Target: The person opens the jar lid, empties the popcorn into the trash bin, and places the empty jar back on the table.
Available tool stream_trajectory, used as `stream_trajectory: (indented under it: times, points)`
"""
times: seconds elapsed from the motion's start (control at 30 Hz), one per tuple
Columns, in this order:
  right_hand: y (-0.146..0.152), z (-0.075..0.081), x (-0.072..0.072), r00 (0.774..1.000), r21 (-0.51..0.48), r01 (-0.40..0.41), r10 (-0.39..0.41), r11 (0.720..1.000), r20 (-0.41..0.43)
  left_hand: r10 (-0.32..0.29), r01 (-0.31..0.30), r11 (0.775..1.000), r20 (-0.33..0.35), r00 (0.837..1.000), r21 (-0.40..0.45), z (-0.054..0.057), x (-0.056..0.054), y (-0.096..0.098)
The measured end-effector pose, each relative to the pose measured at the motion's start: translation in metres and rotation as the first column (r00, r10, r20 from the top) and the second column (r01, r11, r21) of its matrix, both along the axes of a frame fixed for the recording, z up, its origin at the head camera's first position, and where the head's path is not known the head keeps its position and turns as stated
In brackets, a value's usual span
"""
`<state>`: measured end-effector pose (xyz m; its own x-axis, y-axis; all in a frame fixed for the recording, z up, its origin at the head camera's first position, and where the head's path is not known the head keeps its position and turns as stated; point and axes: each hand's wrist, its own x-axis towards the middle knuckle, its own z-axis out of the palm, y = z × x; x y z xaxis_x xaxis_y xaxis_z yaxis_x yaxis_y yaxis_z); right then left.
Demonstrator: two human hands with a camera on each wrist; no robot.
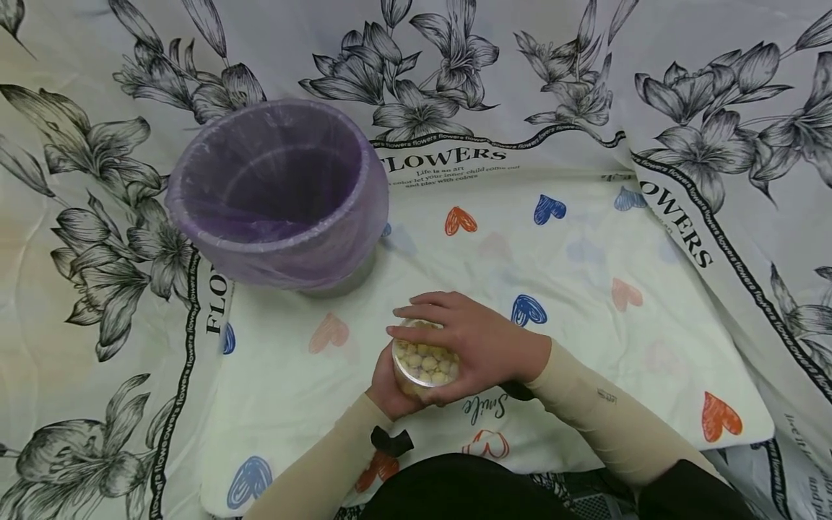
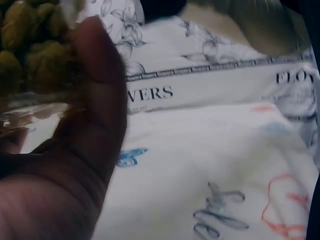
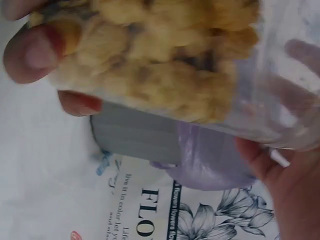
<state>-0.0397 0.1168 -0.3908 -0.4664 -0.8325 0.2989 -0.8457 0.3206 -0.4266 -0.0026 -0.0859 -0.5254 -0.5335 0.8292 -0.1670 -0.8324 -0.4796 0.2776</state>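
A clear jar (image 1: 425, 367) packed with pale yellow, lumpy round pieces is held low over the table, in front of the person's body. Its side is gripped from the left by my left hand (image 1: 385, 383), the thumb curving along the wall in the left wrist view. My right hand (image 1: 484, 343) comes over the top from the right, fingers and thumb spread around the upper rim. In the right wrist view, the jar (image 3: 165, 70) shows its packed part by the left fingertips (image 3: 37, 55) and its bare clear end by the right hand (image 3: 295, 175).
A bin (image 1: 338, 282) lined with a purple plastic bag (image 1: 325, 253) stands beyond the hands at the left. White cloth with coloured hearts (image 1: 627, 295) covers the table. Flower-printed fabric (image 1: 416, 108) hangs behind and at both sides.
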Motion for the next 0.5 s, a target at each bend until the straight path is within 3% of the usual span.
stream_trajectory:
  times: [0.13,0.3,0.4,0.5]
  points:
    - [0.001,0.007,0.007,0.987,0.113,0.153,-0.157,0.982,0.029,0.087,-0.087,0.996,0.010,0.996,-0.023,0.000,-0.003,0.001]
    - [-0.009,0.014,0.019,0.916,0.223,0.398,-0.396,0.890,-0.056,0.213,-0.208,0.971,0.034,0.976,-0.122,0.001,-0.007,0.005]
    - [-0.016,0.017,0.024,0.878,0.256,0.477,-0.468,0.840,-0.101,0.294,-0.283,0.950,0.075,0.953,-0.128,0.001,-0.007,0.008]
    - [-0.020,0.018,0.026,0.859,0.247,0.512,-0.496,0.823,-0.127,0.345,-0.332,0.932,0.075,0.936,-0.148,0.001,-0.007,0.011]
